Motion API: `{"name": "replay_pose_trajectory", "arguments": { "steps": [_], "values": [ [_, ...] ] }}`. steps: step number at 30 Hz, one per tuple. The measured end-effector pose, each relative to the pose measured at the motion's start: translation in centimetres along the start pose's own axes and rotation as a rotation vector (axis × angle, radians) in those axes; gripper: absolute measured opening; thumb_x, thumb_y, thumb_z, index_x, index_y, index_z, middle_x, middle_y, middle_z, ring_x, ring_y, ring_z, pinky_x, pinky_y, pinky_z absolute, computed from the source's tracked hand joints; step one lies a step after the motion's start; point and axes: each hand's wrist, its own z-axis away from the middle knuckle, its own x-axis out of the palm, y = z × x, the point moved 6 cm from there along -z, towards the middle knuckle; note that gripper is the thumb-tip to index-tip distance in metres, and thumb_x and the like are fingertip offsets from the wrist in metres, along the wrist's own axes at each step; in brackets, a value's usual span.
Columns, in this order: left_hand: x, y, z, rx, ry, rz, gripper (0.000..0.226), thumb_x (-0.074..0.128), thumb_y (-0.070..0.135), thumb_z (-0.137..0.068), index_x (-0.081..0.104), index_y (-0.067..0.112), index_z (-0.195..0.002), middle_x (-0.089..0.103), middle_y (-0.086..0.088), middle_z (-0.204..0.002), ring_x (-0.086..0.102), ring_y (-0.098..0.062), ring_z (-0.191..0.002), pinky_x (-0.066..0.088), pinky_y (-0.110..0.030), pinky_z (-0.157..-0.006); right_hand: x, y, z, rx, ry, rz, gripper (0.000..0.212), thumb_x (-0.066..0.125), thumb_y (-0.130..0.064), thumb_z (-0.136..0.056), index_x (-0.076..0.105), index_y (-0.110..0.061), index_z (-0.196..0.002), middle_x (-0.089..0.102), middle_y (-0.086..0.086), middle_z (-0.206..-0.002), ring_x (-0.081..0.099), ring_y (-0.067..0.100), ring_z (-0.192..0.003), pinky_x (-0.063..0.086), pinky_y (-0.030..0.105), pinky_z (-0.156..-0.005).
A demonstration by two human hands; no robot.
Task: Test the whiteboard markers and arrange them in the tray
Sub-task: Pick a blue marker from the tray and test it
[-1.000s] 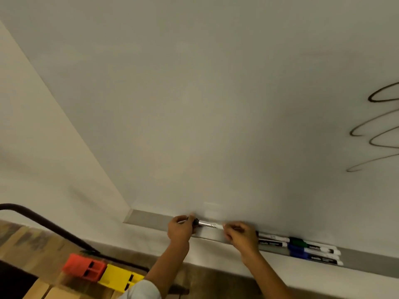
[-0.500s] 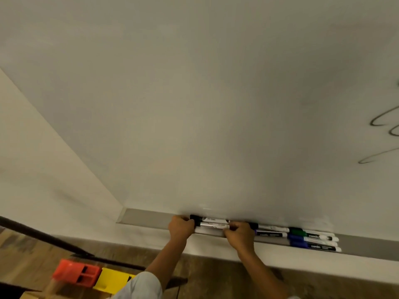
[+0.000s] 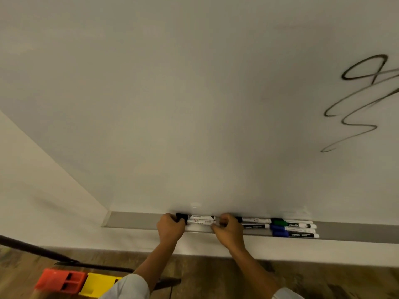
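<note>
Since the earlier frames, both hands have settled lower onto the tray, the marker once held between them now lies down in it, and the view has swung so more of the black scribble shows.

Nearest, below the tray, an orange block and a yellow block sit on the wooden floor, with a pale sleeve beside them.

At the tray's front lip, the left hand is curled closed over the black cap end of two black-capped markers lying side by side along the tray. The right hand is pinched narrow on their other end, fingertips on the barrels. Whether either hand truly grips or only nudges them, I cannot tell.

Further right along the tray, two more black markers lie just beside the right hand, then a green marker and two blue markers stacked front to back, touching.

These markers look light, stiff and smooth; round barrels will likely roll, so pressing them against the tray's back, by the middle of the barrel or both ends, should keep them aligned. Caps could pop off if pulled.

Behind the tray rises the whiteboard.
</note>
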Motion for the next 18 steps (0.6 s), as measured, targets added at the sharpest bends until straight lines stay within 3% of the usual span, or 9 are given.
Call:
{"name": "replay_pose_trajectory", "arguments": {
  "steps": [2, 5, 8, 11, 15, 18],
  "values": [
    [0.9, 0.9, 1.1, 0.042, 0.007, -0.028, 0.011, 0.069, 0.01, -0.08, 0.06, 0.006, -0.076, 0.062, -0.008, -0.073, 0.056, -0.023, -0.07, 0.041, -0.028, -0.066, -1.0, 0.5, 0.4, -0.032, 0.019, -0.005, 0.023, 0.076, -0.017, -0.081, 0.062, -0.012, -0.099, 0.062, 0.0, -0.091, 0.057, 0.008, -0.078, 0.043, 0.011, -0.065],
    [3.1, 2.3, 2.4, 0.055, -0.033, -0.008, 0.013, 0.069, 0.011, -0.079, 0.061, 0.007, -0.07, 0.064, -0.01, -0.071, 0.059, -0.022, -0.067, 0.045, -0.027, -0.066, -3.6, 1.2, 0.5, -0.073, 0.082, 0.028, 0.025, 0.077, -0.011, -0.079, 0.065, -0.014, -0.102, 0.066, 0.0, -0.098, 0.061, 0.012, -0.087, 0.052, 0.022, -0.084],
    [6.2, 4.0, 3.6, 0.068, -0.159, -0.029, 0.027, 0.068, 0.014, -0.081, 0.055, 0.013, -0.058, 0.059, -0.007, -0.064, 0.054, -0.015, -0.057, 0.047, -0.026, -0.064, -7.2, 1.9, 0.4, -0.17, 0.182, 0.188, 0.027, 0.075, -0.005, -0.078, 0.067, -0.015, -0.102, 0.066, -0.001, -0.103, 0.061, 0.013, -0.096, 0.046, 0.018, -0.086],
    [9.4, 5.2, 5.0, 0.064, -0.3, -0.072, 0.01, 0.067, 0.016, -0.082, 0.061, 0.009, -0.078, 0.065, -0.01, -0.08, 0.064, -0.022, -0.076, 0.056, -0.032, -0.074, -9.9, 2.4, -0.1, -0.306, 0.186, 0.421, 0.021, 0.068, -0.008, -0.085, 0.067, -0.014, -0.105, 0.066, 0.002, -0.107, 0.063, 0.017, -0.099, 0.047, 0.021, -0.087],
    [12.5, 6.1, 6.6, 0.075, -0.39, -0.152, 0.011, 0.066, 0.014, -0.085, 0.055, 0.013, -0.086, 0.059, -0.012, -0.1, 0.061, -0.026, -0.095, 0.053, -0.033, -0.085, -9.9, 3.5, -1.1, -0.41, 0.045, 0.776, 0.026, 0.055, -0.013, -0.095, 0.065, -0.02, -0.118, 0.063, 0.0, -0.118, 0.059, 0.017, -0.109, 0.047, 0.024, -0.091],
    [13.5, 6.4, 6.6, 0.06, -0.387, -0.187, 0.024, 0.064, 0.013, -0.087, 0.056, 0.006, -0.109, 0.061, -0.014, -0.11, 0.061, -0.028, -0.104, 0.054, -0.033, -0.089, -9.2, 3.2, -1.4, -0.454, -0.024, 0.927, 0.028, 0.052, -0.014, -0.096, 0.064, -0.018, -0.121, 0.062, 0.004, -0.121, 0.056, 0.021, -0.112, 0.048, 0.03, -0.091]
  ]
}}
